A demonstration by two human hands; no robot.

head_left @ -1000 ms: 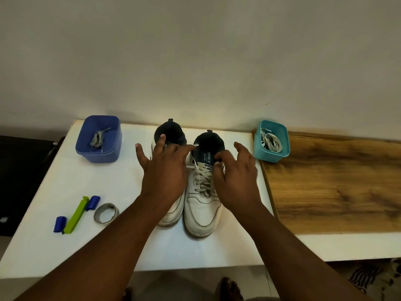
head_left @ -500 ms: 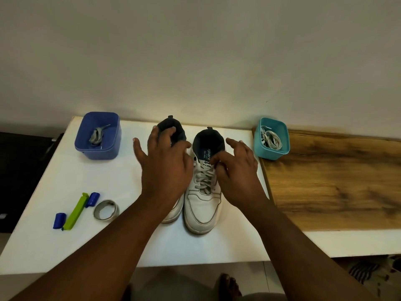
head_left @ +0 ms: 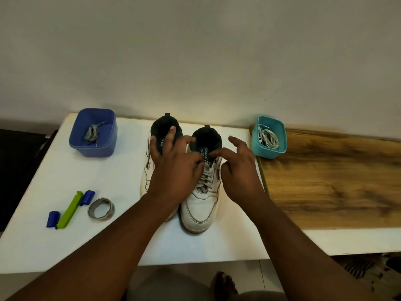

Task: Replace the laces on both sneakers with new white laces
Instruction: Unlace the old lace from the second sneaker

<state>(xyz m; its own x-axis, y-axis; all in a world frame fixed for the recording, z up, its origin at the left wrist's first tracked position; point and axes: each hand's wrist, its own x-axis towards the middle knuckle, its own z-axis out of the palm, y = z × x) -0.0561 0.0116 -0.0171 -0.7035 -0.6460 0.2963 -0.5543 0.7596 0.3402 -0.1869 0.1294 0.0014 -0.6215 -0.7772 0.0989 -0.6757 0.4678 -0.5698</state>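
Observation:
Two white sneakers stand side by side on the white table, toes toward me. My left hand lies over the left sneaker, which shows no lace, and its thumb and forefinger pinch the top of the greyish lace on the right sneaker. My right hand pinches the same lace at the top right eyelet, its other fingers spread. New white laces lie coiled in a teal bin to the right.
A blue bin at the back left holds a grey lace. A green and blue clip and a tape ring lie at the front left. A wooden board covers the right side.
Both hands have drawn together onto the top of the right sneaker's lace. My left hand has shifted right, uncovering the left sneaker's tongue and collar.

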